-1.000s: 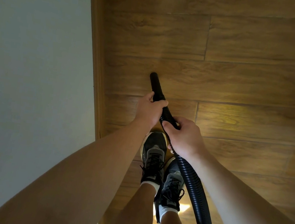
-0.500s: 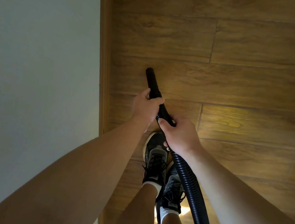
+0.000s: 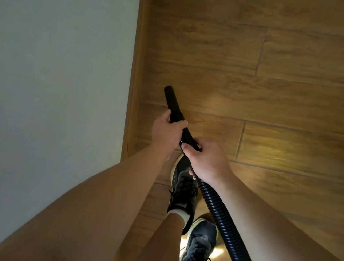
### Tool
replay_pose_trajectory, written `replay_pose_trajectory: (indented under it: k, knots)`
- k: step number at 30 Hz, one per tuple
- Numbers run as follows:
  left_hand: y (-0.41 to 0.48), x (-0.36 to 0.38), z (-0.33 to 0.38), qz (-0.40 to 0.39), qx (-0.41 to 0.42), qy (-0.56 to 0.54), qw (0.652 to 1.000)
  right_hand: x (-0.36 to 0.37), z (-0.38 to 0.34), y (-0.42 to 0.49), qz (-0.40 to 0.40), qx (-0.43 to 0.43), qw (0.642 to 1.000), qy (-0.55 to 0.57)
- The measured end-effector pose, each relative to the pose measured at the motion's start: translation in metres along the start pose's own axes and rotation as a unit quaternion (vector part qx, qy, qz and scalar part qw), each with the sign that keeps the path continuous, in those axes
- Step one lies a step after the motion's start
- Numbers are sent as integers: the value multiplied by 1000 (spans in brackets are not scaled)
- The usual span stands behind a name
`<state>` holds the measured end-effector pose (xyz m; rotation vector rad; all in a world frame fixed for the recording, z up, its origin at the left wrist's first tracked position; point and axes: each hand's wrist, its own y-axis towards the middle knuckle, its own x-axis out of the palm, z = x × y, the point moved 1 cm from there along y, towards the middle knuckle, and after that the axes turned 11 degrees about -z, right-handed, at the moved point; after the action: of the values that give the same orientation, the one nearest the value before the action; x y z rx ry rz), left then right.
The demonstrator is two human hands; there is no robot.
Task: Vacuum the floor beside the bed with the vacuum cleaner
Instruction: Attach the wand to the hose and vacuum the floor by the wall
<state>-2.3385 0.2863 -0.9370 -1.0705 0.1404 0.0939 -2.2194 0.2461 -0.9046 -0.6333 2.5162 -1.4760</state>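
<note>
Floor: brown wood-grain planks (image 3: 287, 58) with the seams running across the view; it fills the centre and right of the frame.
Light patch: a bright yellowish reflection (image 3: 278, 152) lies on the planks to the right of the hands.
Wall: a plain pale surface (image 3: 49, 69) takes up the left side of the frame.
Skirting: a narrow wooden strip (image 3: 137, 59) runs along the foot of the wall, where wall and floor meet.
Nozzle tube: a smooth black tube (image 3: 171, 101) is angled forward and to the left, with its open end near the skirting. Contact between the tip and the floor cannot be determined.
Hose: a black ribbed hose (image 3: 226, 226) joins the tube between the hands and runs back to the lower right, out of frame.
Left hand: the left hand (image 3: 166, 133) is wrapped around the rear of the smooth tube, thumb on top and fingers curled under.
Right hand: the right hand (image 3: 205, 160) grips the ribbed hose just behind the left hand, fingers closed around it and thumb pressed along the top.
Footwear: the front shoe (image 3: 183, 187), black and grey, stands directly under the right hand. The rear shoe (image 3: 199, 251) is just beside the hose.
</note>
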Motion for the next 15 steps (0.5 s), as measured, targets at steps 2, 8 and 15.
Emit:
replay_pose_trajectory:
  k: [2, 8, 15]
  knots:
    - [-8, -4, -10, 2, -2, 1, 1000, 8, 10, -2, -5, 0, 1000, -8]
    - [-36, -11, -48, 12, -27, -24, 999, 26, 39, -18, -26, 2, 998, -61]
    - [-63, -12, -81, 18, -33, -42, 998, 40, 64, -39, -26, -8, 991, -131]
